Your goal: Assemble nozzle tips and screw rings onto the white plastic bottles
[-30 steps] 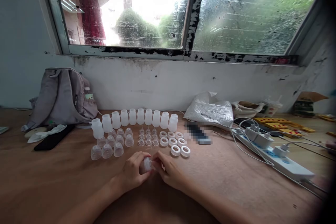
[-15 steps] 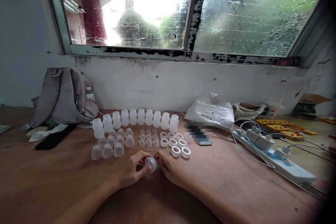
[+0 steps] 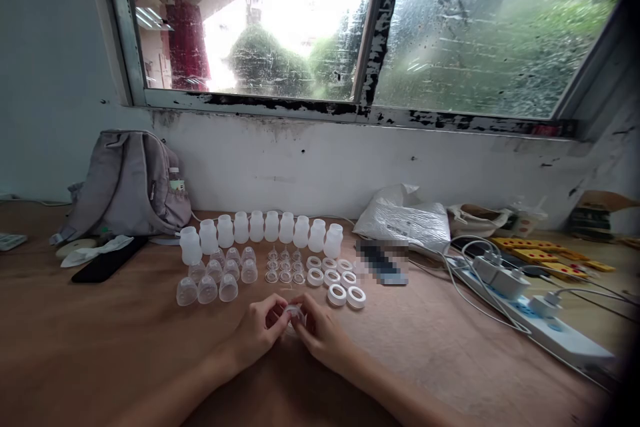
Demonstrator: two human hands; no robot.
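Note:
Near the table's front, my left hand [image 3: 260, 330] and my right hand [image 3: 323, 330] meet around a small round part [image 3: 296, 313], whitish and see-through, both with fingers closed on it. The fingers hide much of its shape. Beyond my hands lie several clear nipples [image 3: 285, 266] in short rows. White rings [image 3: 337, 294] lie to their right. Clear domed caps [image 3: 207, 289] stand to the left. Behind them several frosted bottles [image 3: 257, 226] form a curved row.
A grey backpack [image 3: 127, 183] and a black phone-like slab [image 3: 107, 260] are at the left. Toward the right are a silver bag [image 3: 407, 217], a blurred-out dark item, a power strip [image 3: 565, 338] with cables, and yellow pieces [image 3: 537, 255].
The round part has turned in my hands, and my right fingers now cover more of it. The whole view has shifted slightly.

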